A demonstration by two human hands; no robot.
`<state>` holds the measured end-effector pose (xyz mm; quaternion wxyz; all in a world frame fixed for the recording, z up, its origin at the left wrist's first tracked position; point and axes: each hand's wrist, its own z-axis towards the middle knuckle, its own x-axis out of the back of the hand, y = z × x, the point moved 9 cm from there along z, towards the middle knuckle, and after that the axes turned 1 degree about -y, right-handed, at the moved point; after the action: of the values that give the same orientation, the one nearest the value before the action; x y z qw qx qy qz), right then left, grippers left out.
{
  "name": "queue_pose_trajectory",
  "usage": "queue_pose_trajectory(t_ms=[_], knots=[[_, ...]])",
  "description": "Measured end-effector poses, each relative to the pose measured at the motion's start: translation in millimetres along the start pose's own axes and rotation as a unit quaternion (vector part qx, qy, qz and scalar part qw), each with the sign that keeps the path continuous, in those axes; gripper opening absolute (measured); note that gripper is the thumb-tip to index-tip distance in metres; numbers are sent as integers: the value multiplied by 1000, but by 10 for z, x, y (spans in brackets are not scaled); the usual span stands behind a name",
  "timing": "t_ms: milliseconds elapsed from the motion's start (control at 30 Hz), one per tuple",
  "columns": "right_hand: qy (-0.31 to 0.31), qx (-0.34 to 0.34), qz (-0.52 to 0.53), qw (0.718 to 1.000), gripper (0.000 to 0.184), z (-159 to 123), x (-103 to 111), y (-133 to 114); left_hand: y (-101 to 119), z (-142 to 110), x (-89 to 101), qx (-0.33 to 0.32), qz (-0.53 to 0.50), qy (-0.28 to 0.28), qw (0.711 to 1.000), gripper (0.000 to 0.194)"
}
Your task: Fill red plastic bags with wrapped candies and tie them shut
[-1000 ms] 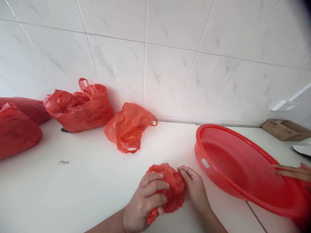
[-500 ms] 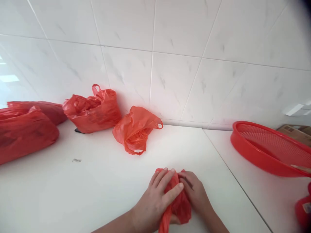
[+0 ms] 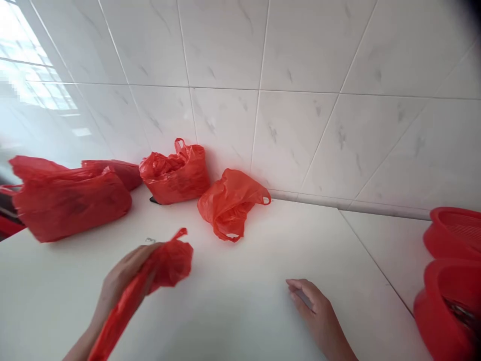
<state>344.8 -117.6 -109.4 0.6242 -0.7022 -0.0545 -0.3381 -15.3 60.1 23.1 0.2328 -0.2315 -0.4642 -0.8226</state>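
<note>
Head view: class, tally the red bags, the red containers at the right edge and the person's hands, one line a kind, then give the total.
Bags: 5
Containers: 2
Left hand and right hand: 2
Total: 9

The one camera sits on the person's head and looks forward and down. It faces the wall (image 3: 300, 125), which fills the upper half of the view, and sees the table (image 3: 255, 281) from above. The left hand (image 3: 124, 271) and the right hand (image 3: 317, 312) enter from below, near to the lens.
</note>
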Motion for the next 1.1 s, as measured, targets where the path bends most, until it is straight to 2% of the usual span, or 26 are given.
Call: queue_pose_trajectory(t_ms=[67, 133, 167, 233, 300, 367, 400, 467, 500, 533, 567, 633, 700, 733, 833, 967, 1100], knots=[[-2, 10, -9, 1000, 30, 12, -23, 21, -217, 95, 316, 34, 79, 74, 994, 29], [5, 22, -18, 1000, 28, 23, -20, 26, -401, 183, 528, 44, 153, 143, 977, 35], [10, 29, -23, 999, 27, 29, -13, 22, -487, 225, 556, 49, 188, 156, 969, 44], [21, 40, -34, 998, 26, 39, 3, 9, -619, 286, 485, 64, 233, 151, 958, 73], [27, 46, -44, 998, 26, 45, 14, 4, -537, 287, 306, 29, 234, 142, 961, 88], [31, 51, -55, 997, 26, 42, 18, 10, -180, 223, 43, -87, 194, 127, 969, 79], [32, 52, -61, 996, 26, 38, 19, 20, 41, 179, -143, -155, 165, 92, 970, 68], [38, 50, -76, 995, 26, 31, 16, 56, 365, 136, -594, -224, 128, -24, 966, 47], [44, 50, -86, 994, 26, 34, 12, 74, 465, 147, -811, -232, 101, -77, 964, 40], [53, 54, -98, 992, 26, 44, 5, 83, 509, 198, -985, -217, 64, -105, 968, 38], [66, 64, -113, 989, 26, 64, -7, 75, 486, 291, -1117, -178, 27, -104, 978, 41], [95, 106, -146, 979, 27, 137, -72, -14, 383, 492, -1333, -123, 14, -59, 991, 63], [116, 162, -174, 964, 33, 263, -208, -183, 218, 661, -1534, -76, 11, -23, 997, 80], [119, 185, -184, 958, 37, 348, -301, -282, 140, 720, -1626, -59, 11, -13, 998, 82], [124, 227, -192, 947, 47, 659, -596, -605, -45, 779, -1841, -25, 23, -16, 999, 77], [140, 258, -188, 937, 58, 1036, -888, -1001, -134, 702, -1969, -16, 48, -49, 997, 67], [122, 276, -202, 932, 58, 1258, -1072, -1150, -156, 662, -2031, -13, 80, -78, 994, 48]])
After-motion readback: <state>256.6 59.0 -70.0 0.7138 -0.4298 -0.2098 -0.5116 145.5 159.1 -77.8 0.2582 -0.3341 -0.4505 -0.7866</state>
